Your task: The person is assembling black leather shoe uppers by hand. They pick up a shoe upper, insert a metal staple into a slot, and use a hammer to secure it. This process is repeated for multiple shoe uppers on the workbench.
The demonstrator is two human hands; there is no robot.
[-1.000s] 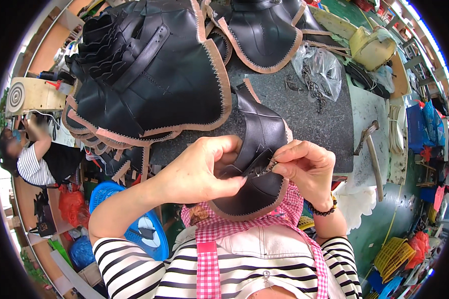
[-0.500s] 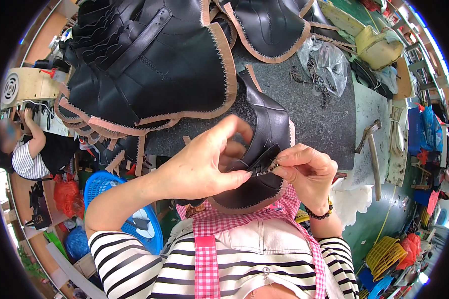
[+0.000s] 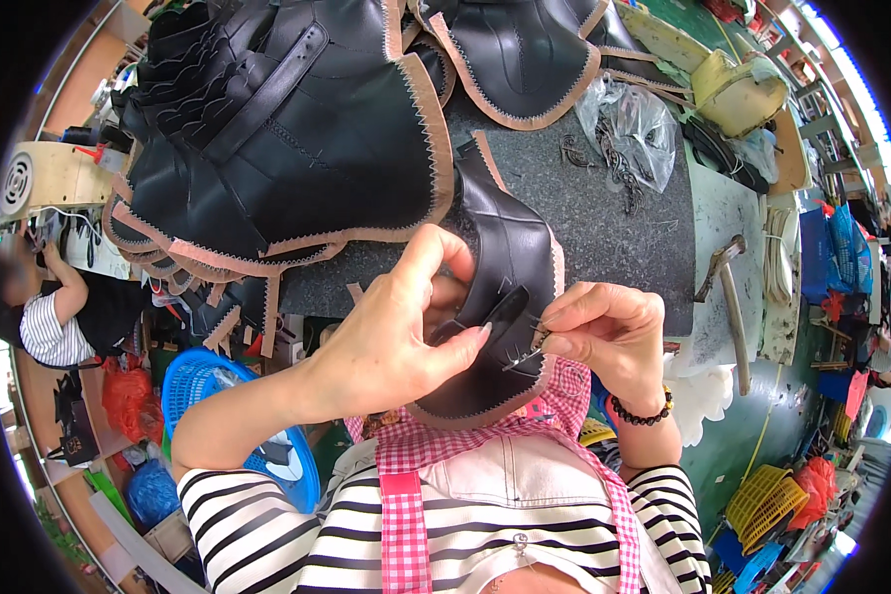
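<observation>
A black leather shoe upper (image 3: 513,243) with a tan zigzag-stitched edge lies across the near edge of the table, its lower part over my lap. My left hand (image 3: 386,342) grips it from the left, fingers behind the leather and thumb on a short black strap (image 3: 506,313). The strap's tip stands up from the upper. Close to it, my right hand (image 3: 609,332) pinches a small silver metal buckle (image 3: 531,353) between thumb and fingers. The buckle lies just below the strap; whether the two touch, I cannot tell.
Black leather uppers (image 3: 337,148) are piled at the far left of the grey table mat (image 3: 614,262). A clear plastic bag (image 3: 639,129) with small metal parts lies far right, a hammer (image 3: 733,307) nearer. A blue basket (image 3: 183,396) stands left. Another person (image 3: 59,307) sits at far left.
My right hand has drawn the buckle slightly toward me, away from the strap's tip. The strap, formerly lying beside the buckle, now points up more freely. The view has shifted slightly.
</observation>
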